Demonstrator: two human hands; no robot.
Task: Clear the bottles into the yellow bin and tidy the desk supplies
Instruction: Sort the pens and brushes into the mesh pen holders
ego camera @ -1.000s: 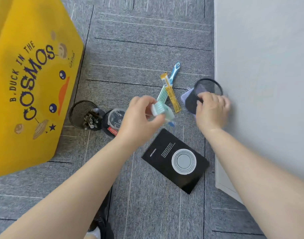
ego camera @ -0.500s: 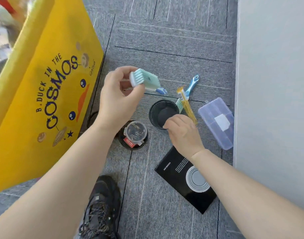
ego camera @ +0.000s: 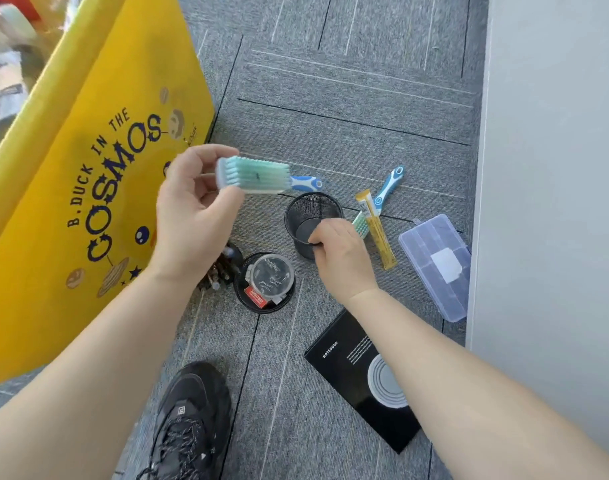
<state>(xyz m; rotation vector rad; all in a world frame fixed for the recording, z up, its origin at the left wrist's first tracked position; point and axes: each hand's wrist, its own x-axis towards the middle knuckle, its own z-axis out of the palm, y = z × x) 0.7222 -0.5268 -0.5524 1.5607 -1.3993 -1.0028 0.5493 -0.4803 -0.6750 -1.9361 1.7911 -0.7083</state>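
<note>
Notebook (ego camera: 348,375), clear box (ego camera: 434,268) nearby; left hand (ego camera: 192,220) partly hides pen cup (ego camera: 223,275).

My head carries the one camera, wide-angle, facing forward and steeply down at the carpet floor (ego camera: 348,133), close above my left hand (ego camera: 192,220) and right hand (ego camera: 343,261), with my shoe (ego camera: 189,420) at the bottom.

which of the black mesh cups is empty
The mesh cup farthest right, gripped at its rim by the right hand. The middle cup holds a round clear case and a red box; the third cup, partly behind the left hand, holds pens.
</note>
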